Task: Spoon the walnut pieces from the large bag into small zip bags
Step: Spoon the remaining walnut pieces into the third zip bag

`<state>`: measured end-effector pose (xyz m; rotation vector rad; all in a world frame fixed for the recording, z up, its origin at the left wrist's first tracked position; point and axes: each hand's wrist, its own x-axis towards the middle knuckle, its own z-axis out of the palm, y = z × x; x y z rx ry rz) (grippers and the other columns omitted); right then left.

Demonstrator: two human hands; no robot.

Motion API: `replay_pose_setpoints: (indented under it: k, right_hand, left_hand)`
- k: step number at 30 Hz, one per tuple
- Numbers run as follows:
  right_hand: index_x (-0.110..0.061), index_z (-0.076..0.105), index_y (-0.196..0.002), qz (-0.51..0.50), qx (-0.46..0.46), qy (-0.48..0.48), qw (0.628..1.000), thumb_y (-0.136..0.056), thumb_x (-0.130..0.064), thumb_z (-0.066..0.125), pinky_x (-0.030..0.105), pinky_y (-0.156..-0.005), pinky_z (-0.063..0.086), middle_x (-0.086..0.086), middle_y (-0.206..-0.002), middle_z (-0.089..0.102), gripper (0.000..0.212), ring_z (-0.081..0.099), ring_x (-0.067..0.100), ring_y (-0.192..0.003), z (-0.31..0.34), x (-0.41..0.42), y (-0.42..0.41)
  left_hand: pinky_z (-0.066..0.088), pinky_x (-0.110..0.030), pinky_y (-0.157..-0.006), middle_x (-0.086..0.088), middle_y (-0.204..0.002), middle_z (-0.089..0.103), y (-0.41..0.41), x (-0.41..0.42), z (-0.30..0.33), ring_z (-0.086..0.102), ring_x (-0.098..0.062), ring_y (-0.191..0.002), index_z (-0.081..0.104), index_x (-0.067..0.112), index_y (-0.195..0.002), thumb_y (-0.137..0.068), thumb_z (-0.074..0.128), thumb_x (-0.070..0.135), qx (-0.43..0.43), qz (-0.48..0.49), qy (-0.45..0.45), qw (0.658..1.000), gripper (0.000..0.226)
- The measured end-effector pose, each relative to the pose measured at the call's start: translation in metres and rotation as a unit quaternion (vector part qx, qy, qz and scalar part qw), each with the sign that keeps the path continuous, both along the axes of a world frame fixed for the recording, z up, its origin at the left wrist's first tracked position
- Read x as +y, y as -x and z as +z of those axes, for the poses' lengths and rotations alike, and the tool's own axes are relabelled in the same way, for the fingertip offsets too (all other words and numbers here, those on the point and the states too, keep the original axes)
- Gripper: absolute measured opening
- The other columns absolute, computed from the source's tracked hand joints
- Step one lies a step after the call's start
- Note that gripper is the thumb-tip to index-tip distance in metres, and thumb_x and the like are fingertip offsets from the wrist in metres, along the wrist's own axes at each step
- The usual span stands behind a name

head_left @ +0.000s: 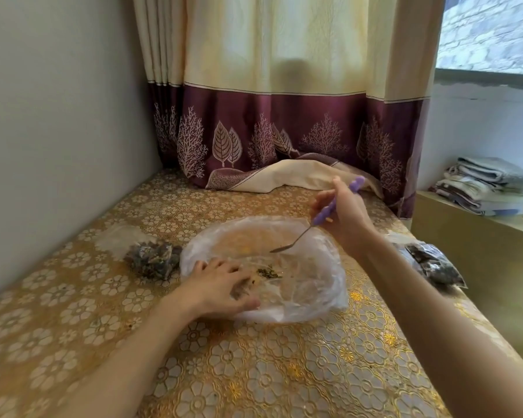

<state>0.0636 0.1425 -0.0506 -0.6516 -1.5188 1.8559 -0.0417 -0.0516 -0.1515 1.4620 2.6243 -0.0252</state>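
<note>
At frame centre, the left hand (221, 285) lies with fingers spread on the crinkled clear plastic bag (308, 285); the right hand (344, 212) grips a purple-handled metal spoon (299, 238) above it, over the embossed floral table (254, 372).

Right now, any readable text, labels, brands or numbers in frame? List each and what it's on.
None readable.
Large bag: clear plastic, no print visible.
Filled small bags, left and right: no legible label.
Spoon: purple handle, no marking visible.
Tablecloth and curtain: patterns only, no lettering.
</note>
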Motion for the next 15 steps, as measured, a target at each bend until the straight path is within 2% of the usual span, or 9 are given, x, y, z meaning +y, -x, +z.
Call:
replay_pose_setpoints:
  k: [2, 5, 7, 9, 11, 12, 13, 15]
  right_hand:
    - [-0.008, 0.056, -0.070, -0.014, -0.057, -0.051, 0.997, -0.099, -0.045, 0.032, 0.023, -0.049, 0.041, 0.004, -0.043, 0.055, 0.053, 0.050, 0.012, -0.046, -0.021, -0.003, -0.003]
    - [-0.008, 0.057, -0.061, -0.035, -0.061, -0.105, 0.992, -0.099, -0.048, 0.031, 0.015, -0.033, 0.030, 0.006, -0.044, 0.060, 0.061, 0.041, 0.005, -0.032, -0.047, -0.006, -0.011]
    - [-0.010, 0.059, -0.052, -0.043, -0.051, -0.127, 0.990, -0.098, -0.048, 0.033, 0.015, -0.033, 0.029, 0.010, -0.046, 0.062, 0.065, 0.040, 0.006, -0.031, -0.059, -0.007, -0.019]
    - [-0.011, 0.063, -0.044, -0.034, -0.052, -0.157, 0.986, -0.098, -0.046, 0.037, 0.018, -0.038, 0.034, 0.017, -0.054, 0.065, 0.069, 0.045, 0.009, -0.039, -0.067, -0.007, -0.028]
    - [-0.013, 0.066, -0.045, -0.014, -0.034, -0.171, 0.985, -0.098, -0.039, 0.043, 0.017, -0.042, 0.038, 0.016, -0.058, 0.068, 0.063, 0.049, 0.009, -0.044, -0.073, -0.008, -0.037]
    - [-0.013, 0.066, -0.046, -0.007, -0.019, -0.167, 0.986, -0.097, -0.036, 0.045, 0.017, -0.042, 0.038, 0.014, -0.058, 0.068, 0.060, 0.050, 0.007, -0.045, -0.075, -0.009, -0.041]
    - [-0.012, 0.066, -0.048, -0.004, -0.005, -0.160, 0.987, -0.097, -0.034, 0.047, 0.016, -0.041, 0.038, 0.012, -0.057, 0.068, 0.057, 0.049, 0.005, -0.044, -0.076, -0.010, -0.043]
    - [-0.010, 0.065, -0.052, -0.007, 0.021, -0.141, 0.990, -0.096, -0.031, 0.049, 0.016, -0.038, 0.036, 0.012, -0.058, 0.068, 0.052, 0.047, 0.006, -0.041, -0.078, -0.010, -0.046]
  left_hand:
    - [0.004, -0.048, -0.109, 0.012, -0.153, 0.014, -0.001, -0.003, 0.002, 0.011, -0.019, -0.138, 0.022, 0.048, -0.139, -0.075, 0.030, 0.080, 0.002, -0.014, 0.004, 1.000, 0.072]
    - [0.002, -0.051, -0.109, 0.012, -0.155, 0.007, 0.000, -0.009, 0.004, 0.005, -0.024, -0.140, 0.015, 0.054, -0.139, -0.074, 0.031, 0.082, 0.002, -0.020, 0.046, 0.999, 0.073]
    - [0.000, -0.052, -0.109, 0.011, -0.156, 0.003, 0.001, -0.011, 0.005, 0.000, -0.025, -0.141, 0.012, 0.056, -0.138, -0.073, 0.031, 0.082, -0.002, -0.015, 0.064, 0.998, 0.072]
    - [0.001, -0.051, -0.108, 0.012, -0.155, 0.010, 0.000, -0.011, 0.007, 0.005, -0.023, -0.141, 0.019, 0.056, -0.137, -0.073, 0.029, 0.082, -0.003, -0.014, 0.042, 0.999, 0.070]
    - [0.004, -0.050, -0.110, 0.016, -0.150, 0.024, -0.002, -0.013, 0.013, 0.015, -0.016, -0.139, 0.034, 0.050, -0.134, -0.074, 0.026, 0.081, 0.013, -0.008, -0.054, 0.998, 0.068]
    - [0.009, -0.048, -0.110, 0.016, -0.145, 0.032, -0.003, -0.015, 0.016, 0.023, -0.013, -0.136, 0.042, 0.045, -0.131, -0.077, 0.026, 0.077, 0.034, -0.004, -0.141, 0.989, 0.065]
    - [0.018, -0.045, -0.110, 0.014, -0.139, 0.042, -0.002, -0.018, 0.020, 0.032, -0.011, -0.131, 0.049, 0.038, -0.127, -0.081, 0.028, 0.069, 0.059, 0.003, -0.248, 0.967, 0.059]
    - [0.035, -0.046, -0.101, 0.009, -0.120, 0.055, 0.008, -0.029, 0.027, 0.047, -0.014, -0.116, 0.057, 0.026, -0.118, -0.086, 0.038, 0.047, 0.086, 0.053, -0.444, 0.890, 0.043]
